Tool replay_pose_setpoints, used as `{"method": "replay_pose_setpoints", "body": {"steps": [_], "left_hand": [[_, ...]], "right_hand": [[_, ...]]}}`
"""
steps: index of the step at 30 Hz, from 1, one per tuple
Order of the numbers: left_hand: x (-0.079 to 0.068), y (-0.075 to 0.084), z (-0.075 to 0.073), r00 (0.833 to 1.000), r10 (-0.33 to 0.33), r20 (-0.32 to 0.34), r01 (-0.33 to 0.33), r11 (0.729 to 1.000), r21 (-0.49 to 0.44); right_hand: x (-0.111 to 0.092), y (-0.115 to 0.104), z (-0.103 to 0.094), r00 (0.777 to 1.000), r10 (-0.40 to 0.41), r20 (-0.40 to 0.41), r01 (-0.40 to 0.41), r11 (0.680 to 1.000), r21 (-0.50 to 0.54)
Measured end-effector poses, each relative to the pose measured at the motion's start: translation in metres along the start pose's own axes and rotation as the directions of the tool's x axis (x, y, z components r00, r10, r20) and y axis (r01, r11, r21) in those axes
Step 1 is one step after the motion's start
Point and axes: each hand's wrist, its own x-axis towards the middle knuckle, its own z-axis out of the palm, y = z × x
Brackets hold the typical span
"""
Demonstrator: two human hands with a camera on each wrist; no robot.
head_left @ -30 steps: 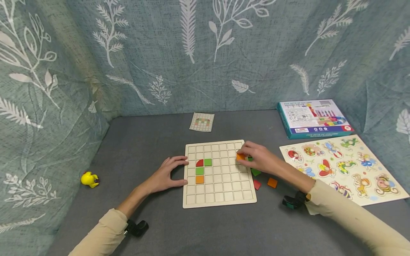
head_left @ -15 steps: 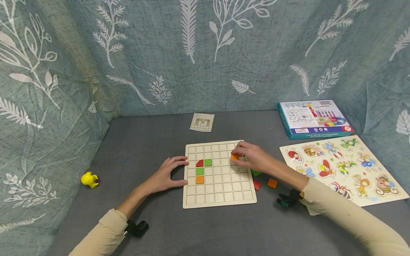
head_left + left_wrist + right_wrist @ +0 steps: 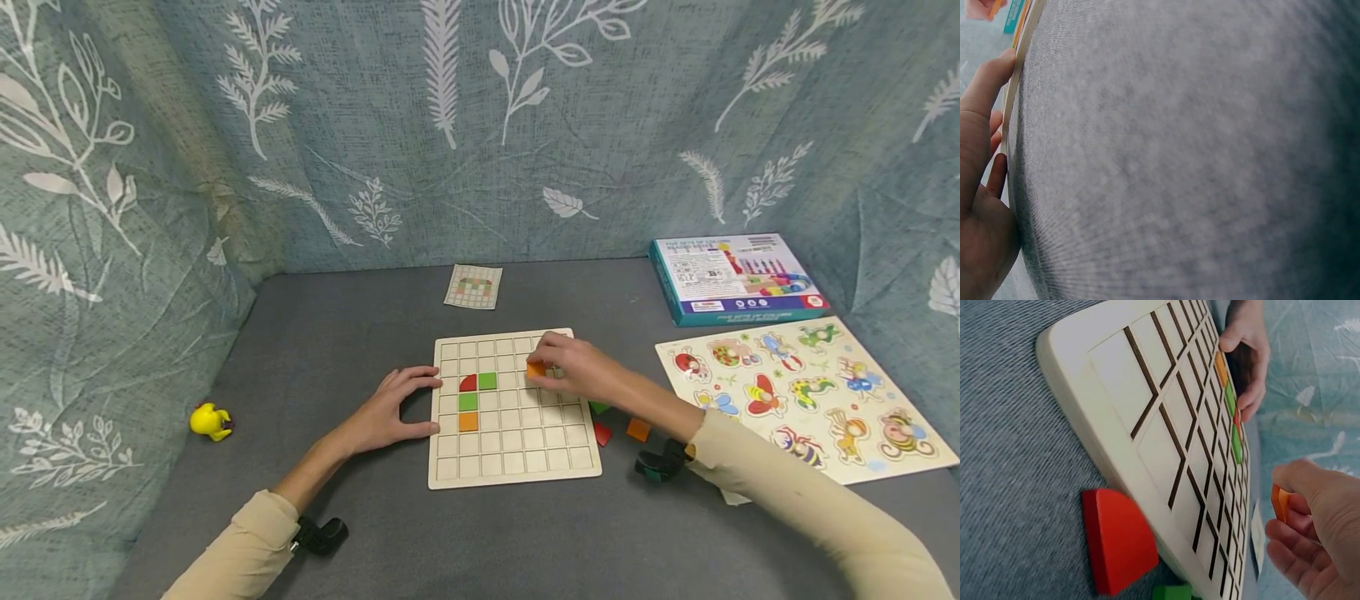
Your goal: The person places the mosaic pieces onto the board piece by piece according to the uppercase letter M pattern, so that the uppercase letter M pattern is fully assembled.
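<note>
My right hand (image 3: 573, 364) pinches an orange square tile (image 3: 1280, 503) between thumb and fingertips, held over the right part of a wooden grid board (image 3: 517, 458). At the board's left edge, my left hand (image 3: 386, 412) touches the rim with fingertips and thumb, the fingers relaxed and spread. On the board's left side lie a red quarter-round tile (image 3: 468, 382), a green square tile (image 3: 487, 381) beside it, another green tile (image 3: 468, 402) below the red one, and an orange tile (image 3: 468, 422) under that.
Loose tiles lie right of the board: a red quarter-round piece (image 3: 1121, 540), a green one (image 3: 598, 407) and an orange one (image 3: 638, 430). A patterned card (image 3: 472, 287) lies behind the board. An insect puzzle board (image 3: 757, 367), a boxed set (image 3: 738, 279) and a yellow toy duck (image 3: 210, 422) surround it.
My right hand has carried the orange tile leftward, from the board's right edge to farther in over the grid. The left hand has stayed at the left edge.
</note>
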Motion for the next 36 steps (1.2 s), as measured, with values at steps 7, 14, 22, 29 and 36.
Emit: {"method": "replay_pose_setpoints", "body": {"steps": [7, 14, 22, 29, 36], "left_hand": [[0.000, 0.000, 0.000, 1.000, -0.009, 0.000, 0.009, 1.000, -0.012], [0.000, 0.001, 0.000, 1.000, -0.018, 0.008, 0.018, 1.000, -0.004], [0.000, 0.000, 0.001, 1.000, -0.013, 0.007, 0.013, 1.000, -0.006], [0.000, -0.001, 0.002, 1.000, -0.009, 0.010, 0.010, 1.000, -0.007], [-0.001, -0.002, 0.002, 1.000, -0.008, 0.002, 0.008, 1.000, -0.014]], "right_hand": [[0.008, -0.003, 0.006, 0.999, -0.038, 0.010, 0.038, 0.999, -0.013], [0.019, -0.006, 0.012, 0.997, -0.047, 0.057, 0.050, 0.997, -0.051], [0.030, -0.008, 0.023, 0.988, 0.000, 0.157, 0.020, 0.992, -0.127], [0.034, -0.011, 0.030, 0.987, 0.006, 0.158, 0.026, 0.979, -0.200], [0.034, -0.013, 0.030, 0.989, 0.014, 0.147, 0.017, 0.978, -0.209]]}}
